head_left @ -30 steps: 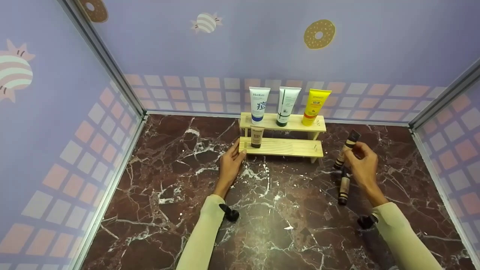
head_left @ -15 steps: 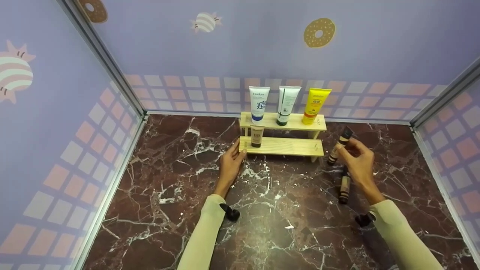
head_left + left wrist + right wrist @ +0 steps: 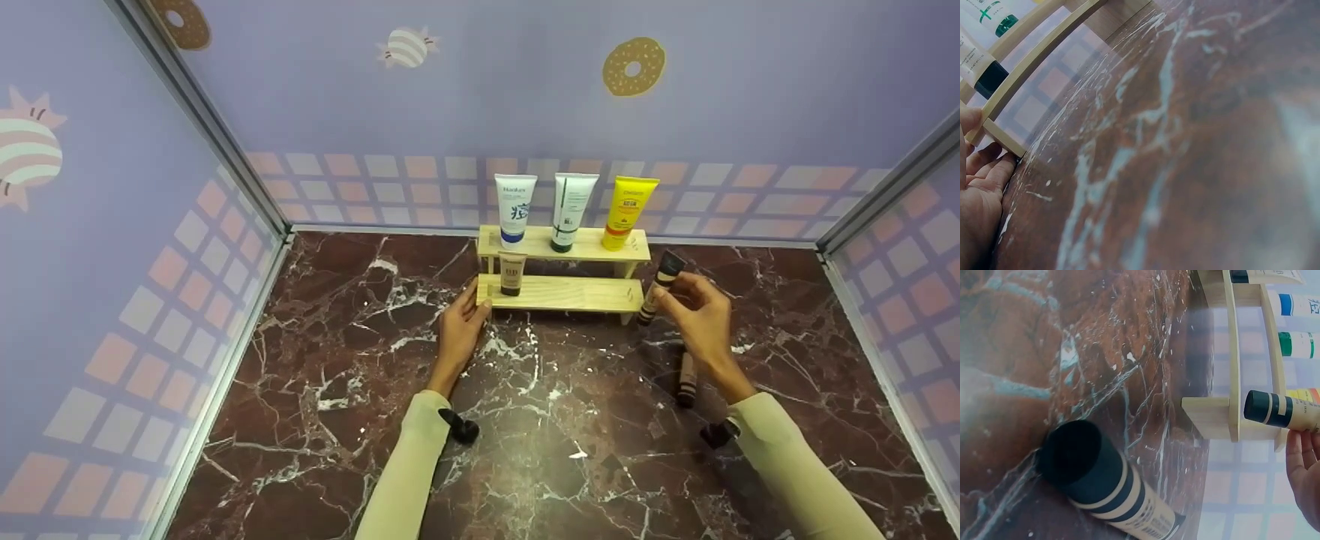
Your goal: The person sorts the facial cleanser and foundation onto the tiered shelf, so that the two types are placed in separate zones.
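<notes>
A two-tier wooden display stand (image 3: 577,294) stands near the back wall. At the left end of its lower tier, my left hand (image 3: 460,330) grips the board, thumb on top and fingers by the leg. My right hand (image 3: 703,319) pinches a beige cosmetic tube (image 3: 1297,415) with a black striped cap, cap end down, just off the stand's right end. A similar tube (image 3: 686,381) lies on the table below that hand; its black cap looms large in the right wrist view. A small beige BB cream tube (image 3: 512,274) stands on the lower tier's left.
On the upper tier stand a white tube with blue cap (image 3: 514,210), a white tube with green cap (image 3: 574,211) and a yellow tube (image 3: 630,213). Patterned wall panels (image 3: 450,112) enclose the dark marbled table (image 3: 360,352) at back and sides.
My right hand has moved left with its tube, from beyond the lying tube to the stand's right end. My left hand stays on the stand, which has not moved.
</notes>
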`<state>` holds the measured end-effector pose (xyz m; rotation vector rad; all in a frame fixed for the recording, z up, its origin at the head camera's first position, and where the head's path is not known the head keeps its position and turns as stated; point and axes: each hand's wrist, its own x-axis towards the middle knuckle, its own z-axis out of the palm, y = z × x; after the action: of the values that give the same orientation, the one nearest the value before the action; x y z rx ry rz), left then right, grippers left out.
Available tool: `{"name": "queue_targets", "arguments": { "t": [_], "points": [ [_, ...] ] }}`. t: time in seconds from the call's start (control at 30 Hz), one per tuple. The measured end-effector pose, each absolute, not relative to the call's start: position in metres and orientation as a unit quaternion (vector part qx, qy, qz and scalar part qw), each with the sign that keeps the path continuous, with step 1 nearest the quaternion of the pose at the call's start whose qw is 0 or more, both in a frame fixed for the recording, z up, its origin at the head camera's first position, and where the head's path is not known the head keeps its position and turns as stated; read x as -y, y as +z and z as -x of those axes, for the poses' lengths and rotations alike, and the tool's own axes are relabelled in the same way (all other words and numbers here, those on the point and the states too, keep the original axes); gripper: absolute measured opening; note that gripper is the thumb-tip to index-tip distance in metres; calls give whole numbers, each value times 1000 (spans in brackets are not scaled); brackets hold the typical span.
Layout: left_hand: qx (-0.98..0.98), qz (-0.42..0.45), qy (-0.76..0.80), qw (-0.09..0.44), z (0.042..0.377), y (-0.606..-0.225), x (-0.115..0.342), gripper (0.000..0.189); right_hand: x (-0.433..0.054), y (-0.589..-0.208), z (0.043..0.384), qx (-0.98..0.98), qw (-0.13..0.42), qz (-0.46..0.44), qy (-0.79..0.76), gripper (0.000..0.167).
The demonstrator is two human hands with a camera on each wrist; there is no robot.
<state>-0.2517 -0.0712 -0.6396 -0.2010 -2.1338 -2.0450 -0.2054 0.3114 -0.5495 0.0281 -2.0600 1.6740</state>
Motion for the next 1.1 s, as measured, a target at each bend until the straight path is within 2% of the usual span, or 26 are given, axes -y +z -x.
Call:
{"name": "queue_targets", "arguments": {
  "t": [0.3, 0.67, 1.1],
  "points": [
    [706, 65, -699, 89, 252, -641, 70, 57, -301, -544, 210, 753, 215, -38, 621, 25],
    [705, 62, -700, 91, 252, -640, 70, 57, -287, -541, 221, 766, 191, -24, 613, 27],
    [707, 62, -699, 92, 251, -638, 69, 57, -276, -540, 230, 751, 202, -59, 626, 26]
  ]
}}
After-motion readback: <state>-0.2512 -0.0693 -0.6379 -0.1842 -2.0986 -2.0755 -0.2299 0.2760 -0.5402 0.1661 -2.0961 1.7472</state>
